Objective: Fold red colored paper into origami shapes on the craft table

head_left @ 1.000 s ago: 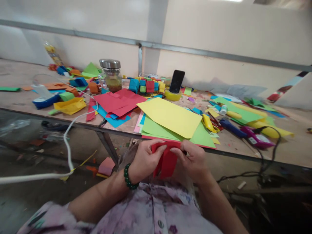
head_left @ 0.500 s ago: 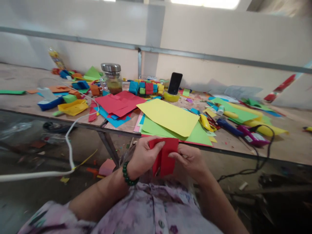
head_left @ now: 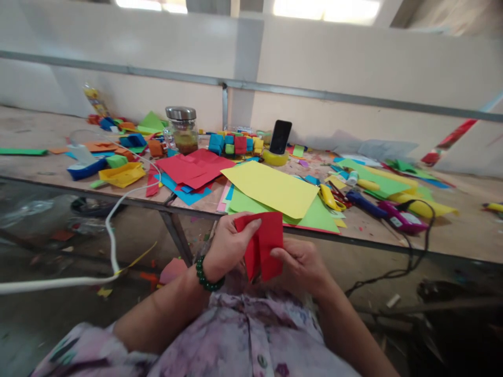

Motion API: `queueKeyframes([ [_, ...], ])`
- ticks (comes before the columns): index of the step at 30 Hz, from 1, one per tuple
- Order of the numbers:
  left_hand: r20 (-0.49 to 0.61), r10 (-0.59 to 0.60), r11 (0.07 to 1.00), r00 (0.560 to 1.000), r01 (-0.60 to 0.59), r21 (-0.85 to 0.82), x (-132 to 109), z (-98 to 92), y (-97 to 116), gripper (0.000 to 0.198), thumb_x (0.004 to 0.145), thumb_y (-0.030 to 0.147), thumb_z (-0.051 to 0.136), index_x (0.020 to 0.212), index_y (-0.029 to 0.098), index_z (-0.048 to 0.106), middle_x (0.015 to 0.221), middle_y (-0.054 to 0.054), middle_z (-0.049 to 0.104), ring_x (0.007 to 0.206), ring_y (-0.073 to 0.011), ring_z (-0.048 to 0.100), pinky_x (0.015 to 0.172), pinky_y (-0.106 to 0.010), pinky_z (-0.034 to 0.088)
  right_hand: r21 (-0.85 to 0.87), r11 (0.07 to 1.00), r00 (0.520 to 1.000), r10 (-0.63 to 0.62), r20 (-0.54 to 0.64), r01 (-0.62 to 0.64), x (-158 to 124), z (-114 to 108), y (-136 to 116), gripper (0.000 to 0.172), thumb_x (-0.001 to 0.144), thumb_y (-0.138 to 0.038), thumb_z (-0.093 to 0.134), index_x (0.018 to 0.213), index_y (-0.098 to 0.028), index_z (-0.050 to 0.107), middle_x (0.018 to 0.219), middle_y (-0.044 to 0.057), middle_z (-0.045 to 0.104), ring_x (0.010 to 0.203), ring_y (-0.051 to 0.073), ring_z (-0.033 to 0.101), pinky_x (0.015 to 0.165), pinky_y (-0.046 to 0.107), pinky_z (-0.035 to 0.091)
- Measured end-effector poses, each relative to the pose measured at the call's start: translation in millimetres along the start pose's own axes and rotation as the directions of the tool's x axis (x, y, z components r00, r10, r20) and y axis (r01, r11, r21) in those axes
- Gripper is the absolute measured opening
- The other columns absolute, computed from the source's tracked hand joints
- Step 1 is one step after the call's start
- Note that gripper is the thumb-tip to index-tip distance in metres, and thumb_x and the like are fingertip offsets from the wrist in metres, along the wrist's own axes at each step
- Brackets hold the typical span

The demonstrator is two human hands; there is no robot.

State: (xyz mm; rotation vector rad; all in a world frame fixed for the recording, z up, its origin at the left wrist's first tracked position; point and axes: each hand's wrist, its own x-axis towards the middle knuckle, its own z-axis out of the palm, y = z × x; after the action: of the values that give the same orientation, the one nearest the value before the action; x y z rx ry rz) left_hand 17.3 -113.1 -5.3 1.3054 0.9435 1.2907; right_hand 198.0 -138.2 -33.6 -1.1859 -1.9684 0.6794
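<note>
Between my hands, just off the table's front edge, is a folded red sheet of paper (head_left: 271, 246) with a vertical split where two flaps meet. My left hand (head_left: 231, 241), with a green bead bracelet at the wrist, pinches its left side, thumb on top. My right hand (head_left: 301, 259) grips the right side, thumb in front and the other fingers behind, partly hidden. Beyond them lies a yellow sheet (head_left: 275, 188) on top of green sheets (head_left: 251, 207). Red sheets (head_left: 194, 167) are spread to the left, over blue ones.
A lidded glass jar (head_left: 183, 131) and a phone (head_left: 280, 137) on a yellow stand are behind the sheets, with folded paper cubes (head_left: 240, 144) between. On the right lie yellow scissors (head_left: 330, 198) and a purple-and-blue corded tool (head_left: 401, 215). A white cable (head_left: 112, 235) hangs on the left.
Both hands and the red paper have shifted slightly left, and the paper's top edge sits a bit higher. The grip stays much the same; the camera view has tilted slightly.
</note>
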Motion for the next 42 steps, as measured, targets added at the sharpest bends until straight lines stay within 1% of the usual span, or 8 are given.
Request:
queueKeyframes([
  [16, -0.013, -0.1, 0.95, 0.995, 0.092, -0.297, 12.2, -10.6, -10.0, 0.03, 0.066, 0.037, 0.079, 0.08, 0.012, 0.072, 0.075, -0.005, 0.073, 0.066, -0.0163, 0.065, 0.062, -0.025, 0.052, 0.066, 0.989, 0.971, 0.112, 0.213, -0.129, -4.5, -2.6, 0.8, 0.03, 0.08, -0.045, 0.065, 0.069, -0.018, 0.072, 0.065, 0.002, 0.069, 0.063, 0.016, 0.06, 0.058, 0.024, 0.047],
  [18, -0.007, -0.083, 0.964, 0.997, 0.079, -0.253, 10.8, -9.1, -7.6, 0.029, 0.068, 0.037, 0.077, 0.081, 0.012, 0.071, 0.074, -0.004, 0.073, 0.066, -0.0159, 0.064, 0.061, -0.024, 0.051, 0.11, 0.98, 0.976, 0.149, 0.16, -0.167, -1.9, -9.0, -3.4, 0.029, 0.074, -0.047, 0.071, 0.074, -0.018, 0.073, 0.07, 0.003, 0.07, 0.064, 0.017, 0.061, 0.057, 0.025, 0.047],
  [21, 0.074, -0.055, 0.99, 0.996, 0.064, -0.128, 6.2, -3.7, -3.6, 0.024, 0.074, 0.035, 0.071, 0.079, 0.012, 0.071, 0.074, -0.004, 0.071, 0.066, -0.0152, 0.063, 0.06, -0.023, 0.049, 0.184, 0.968, 0.98, 0.186, -0.069, -0.17, 8.0, -13.7, -15.9, 0.032, 0.071, -0.046, 0.073, 0.086, -0.017, 0.071, 0.078, 0.004, 0.071, 0.066, 0.017, 0.062, 0.057, 0.025, 0.049],
  [25, 0.14, -0.029, 0.994, 0.99, 0.043, -0.097, -1.1, 7.3, -4.4, 0.021, 0.08, 0.031, 0.064, 0.084, 0.011, 0.069, 0.081, -0.006, 0.071, 0.074, -0.016, 0.062, 0.067, -0.023, 0.05, 0.19, 0.972, 0.939, 0.188, -0.289, -0.136, 21.2, -4.1, -28.6, 0.021, 0.077, -0.038, 0.069, 0.079, -0.018, 0.064, 0.068, 0.0, 0.066, 0.058, 0.013, 0.058, 0.052, 0.023, 0.046],
  [29, 0.131, -0.1, 0.952, 0.986, 0.133, -0.275, -9.6, 18.2, -15.3, 0.025, 0.082, 0.03, 0.063, 0.102, 0.015, 0.063, 0.098, -0.006, 0.069, 0.086, -0.0174, 0.064, 0.074, -0.025, 0.051, 0.041, 0.994, 0.911, 0.106, -0.398, -0.098, 23.7, 8.2, -27.5, 0.016, 0.081, -0.032, 0.064, 0.071, -0.019, 0.059, 0.06, -0.003, 0.059, 0.052, 0.01, 0.052, 0.048, 0.021, 0.042],
  [34, 0.228, -0.146, 0.786, 0.963, 0.253, -0.565, -18.3, 27.5, -21.4, 0.057, 0.082, 0.031, 0.064, 0.135, 0.024, 0.044, 0.135, -0.007, 0.053, 0.12, -0.0216, 0.054, 0.099, -0.03, 0.044, -0.257, 0.966, 0.892, -0.145, -0.429, 0.033, 20.6, 16.5, -21.5, 0.01, 0.082, -0.026, 0.061, 0.073, -0.021, 0.058, 0.065, -0.001, 0.061, 0.053, 0.011, 0.051, 0.052, 0.023, 0.043],
  [38, 0.282, -0.163, 0.701, 0.946, 0.312, -0.642, -18.3, 29.6, -13.2, 0.067, 0.078, 0.038, 0.067, 0.139, 0.026, 0.042, 0.142, -0.007, 0.046, 0.123, -0.024, 0.051, 0.1, -0.032, 0.043, -0.411, 0.896, 0.876, -0.326, -0.356, 0.167, 18.5, 18.1, -21.1, 0.005, 0.083, -0.017, 0.058, 0.081, -0.022, 0.058, 0.072, 0.002, 0.062, 0.062, 0.013, 0.056, 0.058, 0.024, 0.046],
  [42, 0.285, -0.216, 0.628, 0.934, 0.356, -0.692, -16.6, 27.9, -2.1, 0.067, 0.083, 0.056, 0.054, 0.14, 0.023, 0.042, 0.138, -0.009, 0.05, 0.124, -0.0261, 0.05, 0.1, -0.035, 0.043, -0.364, 0.899, 0.905, -0.346, -0.249, 0.244, 17.1, 15.3, -25.8, 0.015, 0.082, -0.015, 0.055, 0.096, -0.021, 0.058, 0.09, 0.007, 0.066, 0.079, 0.017, 0.063, 0.07, 0.029, 0.052],
])
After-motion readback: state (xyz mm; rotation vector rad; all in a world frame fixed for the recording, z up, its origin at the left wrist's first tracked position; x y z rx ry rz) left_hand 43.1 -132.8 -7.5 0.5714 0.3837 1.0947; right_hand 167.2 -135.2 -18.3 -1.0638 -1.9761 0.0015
